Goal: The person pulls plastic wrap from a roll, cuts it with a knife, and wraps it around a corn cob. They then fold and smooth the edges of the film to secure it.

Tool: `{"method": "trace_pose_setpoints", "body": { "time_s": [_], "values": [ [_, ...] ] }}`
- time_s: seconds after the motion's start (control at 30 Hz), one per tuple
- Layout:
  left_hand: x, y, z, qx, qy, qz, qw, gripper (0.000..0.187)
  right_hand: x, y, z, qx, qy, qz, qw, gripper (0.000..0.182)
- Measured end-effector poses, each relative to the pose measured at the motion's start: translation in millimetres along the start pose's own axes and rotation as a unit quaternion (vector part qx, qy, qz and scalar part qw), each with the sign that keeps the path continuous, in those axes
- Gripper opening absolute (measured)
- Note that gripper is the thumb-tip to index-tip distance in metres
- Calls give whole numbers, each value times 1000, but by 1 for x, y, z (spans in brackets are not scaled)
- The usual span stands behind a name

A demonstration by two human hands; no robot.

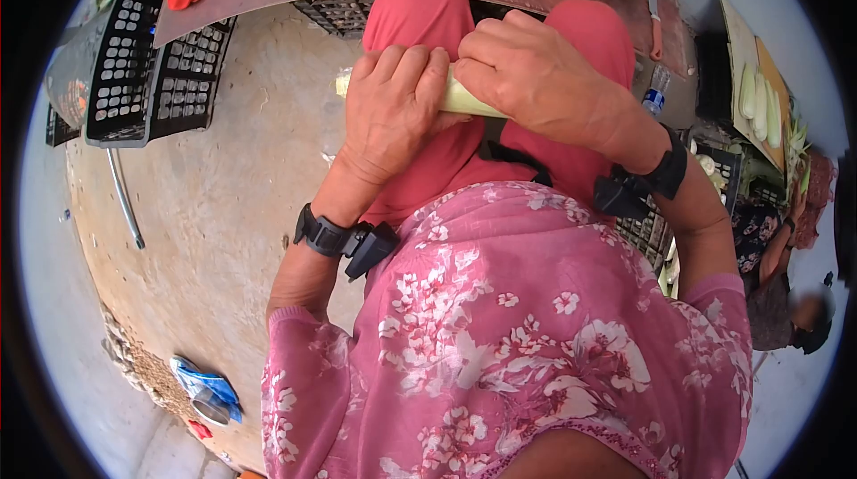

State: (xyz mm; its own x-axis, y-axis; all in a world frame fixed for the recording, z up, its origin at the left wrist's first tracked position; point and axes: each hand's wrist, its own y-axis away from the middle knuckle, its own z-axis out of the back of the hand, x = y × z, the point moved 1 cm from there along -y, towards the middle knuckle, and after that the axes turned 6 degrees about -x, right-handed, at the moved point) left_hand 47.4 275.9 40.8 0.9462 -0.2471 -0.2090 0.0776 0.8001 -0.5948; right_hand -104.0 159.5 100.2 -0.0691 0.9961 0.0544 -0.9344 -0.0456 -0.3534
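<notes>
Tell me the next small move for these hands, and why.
Probably peel with the right hand while the left hand steadies the corn: both grip it, and the stretch between them looks smooth and pale green, like husk.

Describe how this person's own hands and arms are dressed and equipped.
The left hand and right hand are ungloved. Each wrist wears a black strap, the left strap and the right strap, with a dark, blocky device attached. The pink left sleeve and right sleeve carry pale flowers and stop well short of the wrists.
</notes>
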Motion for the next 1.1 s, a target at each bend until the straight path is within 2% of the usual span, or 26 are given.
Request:
{"method": "trace_pose_setpoints", "body": {
  "time_s": [0.17, 0.27, 0.5, 0.77, 0.97, 1.1],
  "values": [
    [2, -1, -2, 2, 12, -5, 1000, 65, 2, -9, 4, 30, 28, 32, 999, 8],
    [3, -3, 0, 12, 23, 2, 1000, 66, -2, -9, -2, -4, 35, 47, 998, 8],
    [2, -3, 2, 13, 27, 25, 999, 69, -4, 3, -8, -53, -26, 25, 998, 10],
    [12, 4, 4, -10, 121, 60, 991, 66, 3, 8, -11, -95, -112, -36, 989, 15],
    [14, 2, 5, -10, 142, 39, 989, 67, 2, 4, -10, -99, -121, -47, 987, 14],
    [18, -2, 8, -33, 138, 15, 990, 69, 4, -7, 0, -35, -65, -2, 997, 11]
  ]
}}
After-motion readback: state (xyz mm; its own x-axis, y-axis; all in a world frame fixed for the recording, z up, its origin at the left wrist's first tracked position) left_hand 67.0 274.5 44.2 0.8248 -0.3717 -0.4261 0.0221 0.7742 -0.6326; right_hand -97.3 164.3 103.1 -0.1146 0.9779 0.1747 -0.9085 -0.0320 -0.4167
